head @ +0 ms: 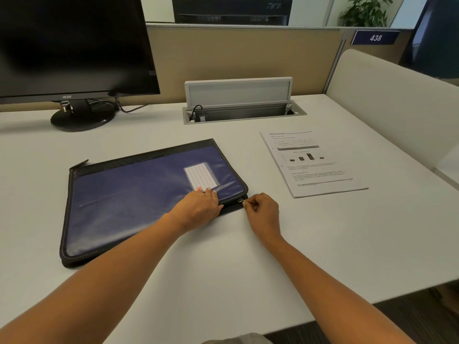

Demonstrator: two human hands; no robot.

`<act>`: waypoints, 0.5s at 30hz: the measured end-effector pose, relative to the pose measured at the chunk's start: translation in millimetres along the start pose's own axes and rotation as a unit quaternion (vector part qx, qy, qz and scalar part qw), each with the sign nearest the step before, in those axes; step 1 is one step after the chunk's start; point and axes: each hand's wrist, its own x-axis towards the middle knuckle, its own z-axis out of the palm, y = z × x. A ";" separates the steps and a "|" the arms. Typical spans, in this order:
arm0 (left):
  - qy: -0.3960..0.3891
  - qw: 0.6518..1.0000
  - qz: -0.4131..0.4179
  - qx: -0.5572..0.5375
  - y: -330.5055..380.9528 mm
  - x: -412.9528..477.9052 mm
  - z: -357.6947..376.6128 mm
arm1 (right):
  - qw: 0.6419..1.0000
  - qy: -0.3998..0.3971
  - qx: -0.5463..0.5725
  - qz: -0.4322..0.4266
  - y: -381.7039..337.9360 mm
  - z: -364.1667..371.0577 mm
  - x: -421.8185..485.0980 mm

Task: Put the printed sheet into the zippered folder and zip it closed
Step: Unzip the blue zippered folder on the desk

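**Getting the Folder Open**

The person's right hand (262, 211) pinches the little zipper pull (241, 200) between thumb and first finger; the other fingers are curled in. The pull sits at the near right corner of the blue folder (139, 197), right at the tips of those fingers. The left hand (198, 207) lies flat on the folder just left of the pull, fingers spread a bit and pressing down, holding nothing. Its fingertips touch the bottom edge of the white label (201, 177).

The printed sheet (313, 162) lies on the desk (223, 281), past the right hand and off to its right, well apart from the fingers. It is not in the folder yet.

The step now looks like opening the zipper. To do it well, the left hand should keep the folder from sliding. The right hand should pull the tab gently along the zipper line, not up. The corner is curved, so going slow there may stop it from sticking.
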 end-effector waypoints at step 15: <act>0.020 1.000 0.010 0.005 0.4 0.3 1.3 | 0.997 -0.023 -0.039 -0.064 -4.5 9.6 -9.9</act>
